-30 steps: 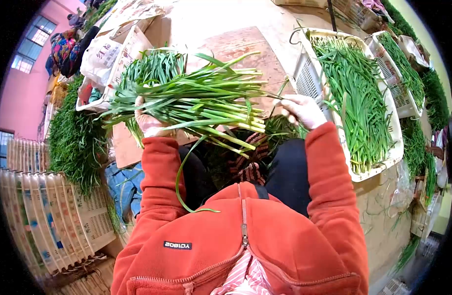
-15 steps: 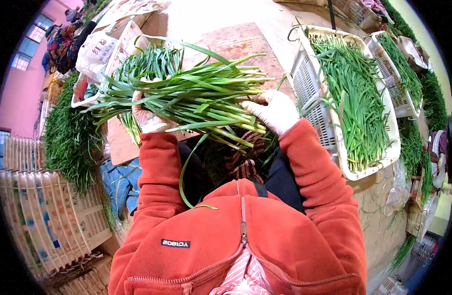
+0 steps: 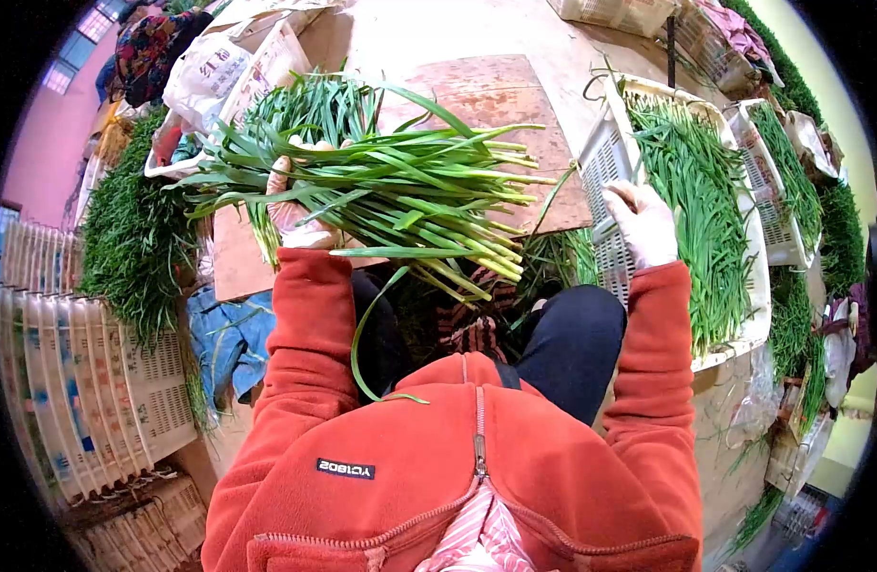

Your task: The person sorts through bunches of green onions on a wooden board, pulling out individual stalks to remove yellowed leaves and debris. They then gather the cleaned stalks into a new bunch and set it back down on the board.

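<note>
Head view: left hand (image 3: 297, 212) grips a bunch of greens (image 3: 410, 186) over the board (image 3: 496, 84), leaves left, stems right, likely leaving stem ends reachable. Right hand (image 3: 641, 224), beside right crate (image 3: 599, 157), fingers bent in; can't tell if pinching anything. Crate greens (image 3: 696, 224) lie lengthwise, probably for neatness.

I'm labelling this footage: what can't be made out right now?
All in the head view:
Left hand: most of its palm, hidden by the held green bunch.
Right hand: whether it pinches anything thin, too small to tell.
Near crate: its floor, covered by leaves.
Red jacket: part, cut off by the bottom edge.
</note>
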Motion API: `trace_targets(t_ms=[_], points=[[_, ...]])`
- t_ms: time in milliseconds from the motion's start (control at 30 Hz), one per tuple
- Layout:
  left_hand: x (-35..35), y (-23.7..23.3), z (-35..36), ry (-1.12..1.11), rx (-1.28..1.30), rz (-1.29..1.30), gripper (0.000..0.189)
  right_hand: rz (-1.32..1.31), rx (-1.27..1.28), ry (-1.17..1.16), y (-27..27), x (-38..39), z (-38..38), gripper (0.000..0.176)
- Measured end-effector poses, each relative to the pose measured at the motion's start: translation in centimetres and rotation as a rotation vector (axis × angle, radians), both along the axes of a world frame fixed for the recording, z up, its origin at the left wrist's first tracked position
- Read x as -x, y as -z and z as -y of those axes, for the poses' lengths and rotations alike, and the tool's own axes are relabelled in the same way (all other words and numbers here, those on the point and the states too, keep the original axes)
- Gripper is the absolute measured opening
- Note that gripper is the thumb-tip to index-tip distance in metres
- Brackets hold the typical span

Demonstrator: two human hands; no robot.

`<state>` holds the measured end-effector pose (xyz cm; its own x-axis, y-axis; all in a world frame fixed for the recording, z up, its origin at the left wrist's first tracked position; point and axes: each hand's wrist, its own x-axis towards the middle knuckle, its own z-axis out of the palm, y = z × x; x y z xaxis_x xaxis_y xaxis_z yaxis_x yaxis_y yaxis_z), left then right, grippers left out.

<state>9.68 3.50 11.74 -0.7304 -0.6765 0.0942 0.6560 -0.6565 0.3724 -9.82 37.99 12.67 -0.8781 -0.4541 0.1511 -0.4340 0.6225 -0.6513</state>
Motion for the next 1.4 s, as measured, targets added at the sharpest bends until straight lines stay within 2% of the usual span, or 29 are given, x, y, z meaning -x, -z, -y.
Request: trace_targets(t_ms=[67,133,200,267,400,433,600,700,833,867,967,1000,1067,1100,1133,1200,1267,1300,1333,1400], points=[[0.2,-0.1,-0.4,0.083,0.080,-0.071,0.024,0.083,0.298,-0.226,-3.0,-2.5,3.4,0.027],[0.3,-1.0,-1.9,0.045,0.136,0.012,0.023,0.019,0.138,-0.308,-3.4,-3.4,6.3,0.028],[0.8,-0.6,-1.9,0.110,0.125,-0.078,0.025,-0.027,-0.095,-0.359,-4.8,-4.0,8.8,0.030],[0.9,-0.2,-1.8,0.136,0.107,-0.068,0.028,0.079,0.000,-0.392,-2.0,-3.2,10.1,0.030],[0.8,-0.4,-2.2,0.125,0.108,-0.022,0.027,0.274,0.149,-0.245,0.0,-3.0,10.1,0.026],[0.8,-0.4,-2.2,0.121,0.100,0.010,0.026,0.142,0.144,-0.302,0.0,-2.9,9.6,0.025],[1.1,-0.4,-2.2,0.136,0.079,-0.044,0.026,0.162,0.186,-0.316,0.2,-3.1,8.8,0.026],[1.1,-0.3,-2.0,0.164,0.061,-0.085,0.026,0.324,0.279,-0.328,-0.7,-3.5,8.1,0.024],[1.0,-0.8,-2.6,0.134,0.110,-0.045,0.025,0.409,0.353,-0.365,-0.9,-2.9,7.4,0.021],[1.0,-0.9,-2.6,0.145,0.121,-0.049,0.024,0.140,0.135,-0.294,-2.2,-3.5,7.3,0.017],[1.0,-0.2,-2.0,0.163,0.052,-0.065,0.026,0.033,0.303,-0.262,-3.6,-3.8,8.2,0.018],[1.1,-0.3,-2.2,0.170,0.052,-0.067,0.026,-0.172,0.155,-0.312,-5.5,-4.0,8.5,0.022],[1.3,-0.3,-2.5,0.107,0.139,0.027,0.029,-0.521,0.110,-0.358,-4.7,-3.8,10.0,0.026],[1.4,-0.2,-2.5,0.120,0.136,0.043,0.029,-0.394,0.120,-0.483,-4.7,-3.7,11.3,0.029],[1.4,-0.1,-2.5,0.133,0.133,0.057,0.029,-0.174,0.233,-0.593,-4.7,-4.3,11.8,0.028],[1.4,-0.1,-2.2,0.200,0.172,0.039,0.027,-0.153,0.220,-0.688,-4.5,-5.2,13.3,0.026],[0.8,-1.4,-3.2,0.417,-0.141,-0.040,0.039,-0.234,0.282,-0.723,-3.9,-6.0,14.3,0.023],[1.5,-0.6,-2.9,0.281,-0.073,0.045,0.049,-0.261,0.233,-0.714,-3.5,-6.2,14.6,0.022],[1.7,2.1,-0.8,0.102,-0.016,0.269,0.057,-0.288,0.183,-0.701,-3.2,-6.2,14.9,0.021],[1.4,-1.7,-3.5,0.443,-0.015,0.028,0.056,-0.301,0.145,-0.715,-3.8,-6.5,15.1,0.023]])
